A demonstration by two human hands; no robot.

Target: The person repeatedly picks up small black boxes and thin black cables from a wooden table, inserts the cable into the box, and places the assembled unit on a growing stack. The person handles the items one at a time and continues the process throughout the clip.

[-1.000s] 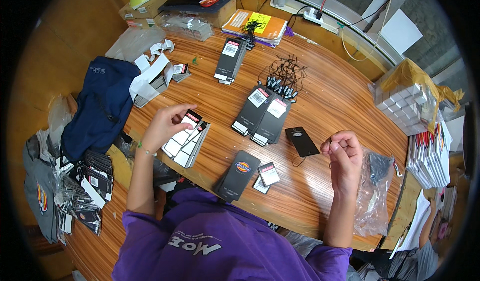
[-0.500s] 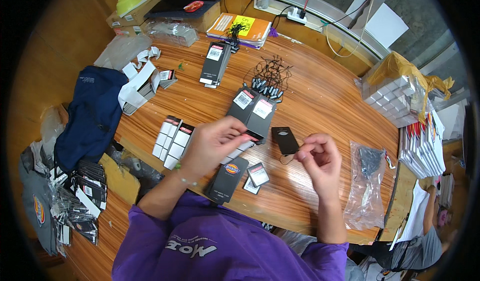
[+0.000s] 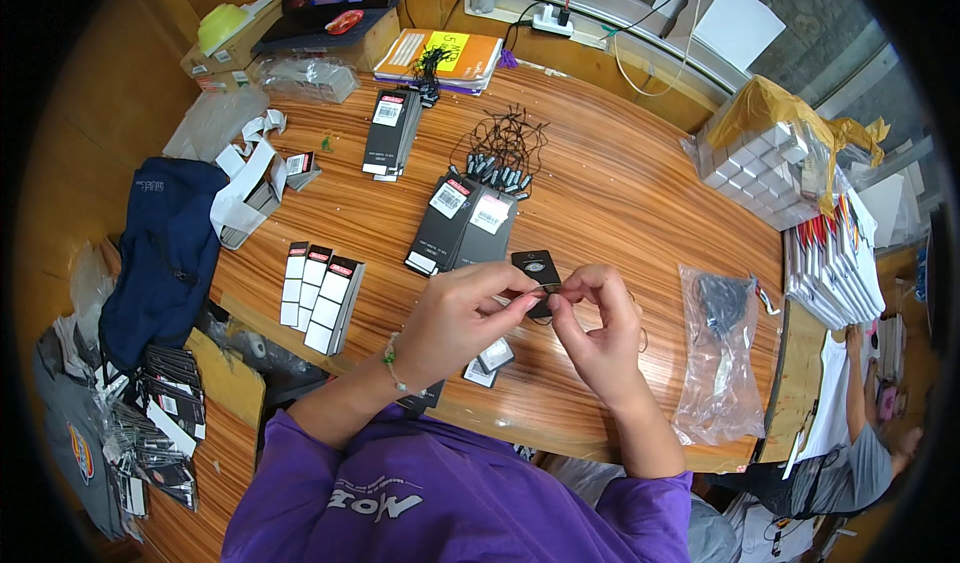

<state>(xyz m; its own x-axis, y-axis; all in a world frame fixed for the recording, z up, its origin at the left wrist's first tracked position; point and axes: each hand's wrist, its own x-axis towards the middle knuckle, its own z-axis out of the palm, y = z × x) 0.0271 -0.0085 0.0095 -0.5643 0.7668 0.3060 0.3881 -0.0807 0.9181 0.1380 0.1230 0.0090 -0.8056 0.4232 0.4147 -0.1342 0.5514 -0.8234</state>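
Observation:
My left hand [image 3: 465, 318] is closed in a pinch on a thin hang tag, seen almost edge-on and mostly hidden by the fingers. My right hand [image 3: 603, 323] pinches a thin dark cord, and both sets of fingertips meet. Just behind them is a small black tag [image 3: 535, 266] with a pale oval mark. Beyond my left hand lie fanned stacks of black hang tags [image 3: 440, 225] with white stickers and a tangle of black cords [image 3: 505, 148]. Partly under my hands are small white-faced cards [image 3: 494, 355]. White-panelled tags [image 3: 333, 308] stand in rows to the left.
Another black tag stack [image 3: 388, 133] lies farther back, near orange notebooks [image 3: 470, 53]. A clear plastic bag [image 3: 718, 373] lies at right, below a bag of white boxes [image 3: 765, 163]. Blue cloth [image 3: 160, 253] covers the left edge. A co-worker's arm [image 3: 856, 383] shows far right.
My hands have come together, the left moving right with the tag and the right moving left with the cord. The whole view has shifted slightly, so the table items appear farther left.

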